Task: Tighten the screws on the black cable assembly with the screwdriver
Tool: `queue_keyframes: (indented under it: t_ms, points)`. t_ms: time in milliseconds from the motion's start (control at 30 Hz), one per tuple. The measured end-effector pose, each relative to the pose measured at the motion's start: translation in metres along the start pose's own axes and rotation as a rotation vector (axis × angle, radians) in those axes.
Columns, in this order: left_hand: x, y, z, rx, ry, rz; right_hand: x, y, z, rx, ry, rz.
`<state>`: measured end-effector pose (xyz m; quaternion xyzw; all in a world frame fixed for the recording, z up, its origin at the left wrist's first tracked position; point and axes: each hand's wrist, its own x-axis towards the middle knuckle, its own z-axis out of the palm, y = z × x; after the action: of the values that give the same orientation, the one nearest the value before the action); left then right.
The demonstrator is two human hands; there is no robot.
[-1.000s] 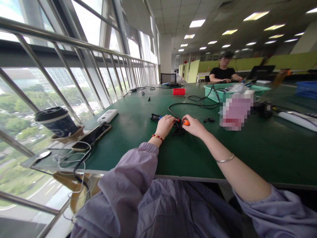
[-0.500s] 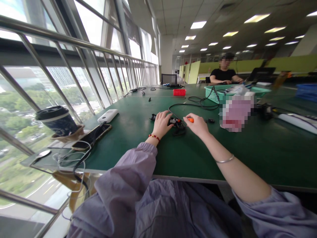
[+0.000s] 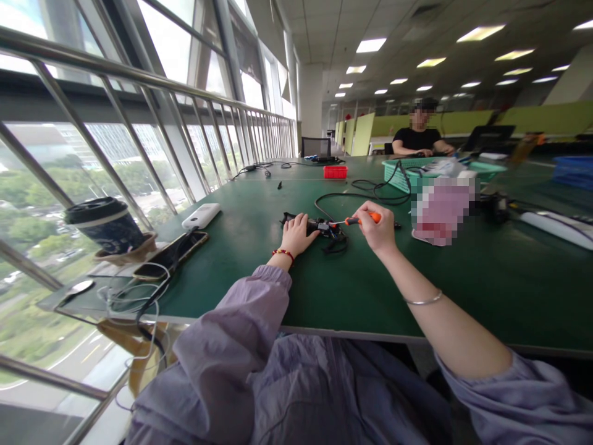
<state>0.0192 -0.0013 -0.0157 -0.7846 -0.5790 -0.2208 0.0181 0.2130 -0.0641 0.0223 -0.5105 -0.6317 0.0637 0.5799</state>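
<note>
My right hand (image 3: 380, 233) grips an orange-and-black screwdriver (image 3: 353, 220), held nearly level. Its thin shaft points left, and the tip reaches an orange spot on a small black device (image 3: 328, 231) with a cable. Whether the tip touches it is too small to tell. My left hand (image 3: 297, 236) is curled over the left part of that device, pressing it to the green table (image 3: 259, 272). A thin black cable (image 3: 336, 195) runs from near the device toward the back. The device's kind cannot be made out.
Back right stands a green basket (image 3: 393, 178) with items in it. A blurred pink pack (image 3: 440, 210) lies before it. A red box (image 3: 335, 172) sits farther back. On the left are a paper cup (image 3: 109, 225), a phone (image 3: 171, 256) and a white device (image 3: 202, 216). A person (image 3: 417, 139) sits opposite.
My right hand has moved right and slightly up with the screwdriver, whose handle and shaft now show. My left hand has shifted slightly left and down on the black device.
</note>
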Motion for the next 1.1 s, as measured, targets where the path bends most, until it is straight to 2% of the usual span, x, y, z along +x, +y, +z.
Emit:
queue_keyframes:
  t_ms: [467, 700, 933, 1100]
  points:
    - [0.0000, -0.0009, 0.0006, -0.002, -0.020, 0.007, -0.0003, -0.0015, 0.0014, 0.029, -0.031, -0.042]
    - [0.0005, -0.0023, 0.0019, -0.003, -0.017, 0.014, 0.0019, -0.0012, -0.0020, -0.007, -0.102, 0.000]
    - [0.0005, -0.0020, 0.0020, -0.001, -0.026, 0.010, 0.0014, -0.0076, -0.0053, -0.114, -0.020, -0.015]
    - [0.0005, -0.0015, 0.0014, -0.006, -0.025, 0.009, -0.0030, -0.0089, -0.0057, -0.166, 0.012, -0.113]
